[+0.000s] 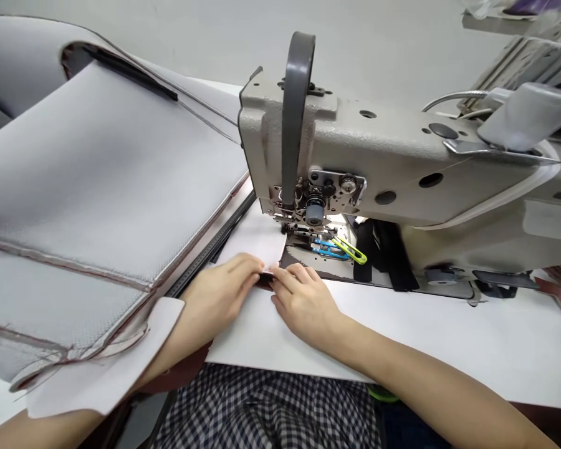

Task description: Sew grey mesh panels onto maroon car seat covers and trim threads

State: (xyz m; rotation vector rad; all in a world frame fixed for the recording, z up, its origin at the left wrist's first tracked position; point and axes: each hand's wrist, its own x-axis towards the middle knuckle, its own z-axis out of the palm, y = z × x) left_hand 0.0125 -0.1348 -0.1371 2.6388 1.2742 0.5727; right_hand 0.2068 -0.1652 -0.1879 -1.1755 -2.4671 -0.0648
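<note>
My left hand (227, 287) and my right hand (303, 302) meet in front of the sewing machine (369, 149). Between their fingertips is a short black strip (265, 276), pinched from both sides at the edge of a white piece of material (257, 240). That material runs back toward the needle area, where the presser foot is hard to make out. Under and beside my left forearm lies a large light grey sewn panel (116, 168) with dark red seam edges. A loose white flap (107, 362) of it covers part of my left forearm.
Blue thread snips (330, 248) and yellow-green snips (350, 249) lie on the machine bed. Black straps (393, 255) hang just right of them. A long black ridged strip (210, 249) runs along the panel's edge. The white tabletop (472, 337) extends right.
</note>
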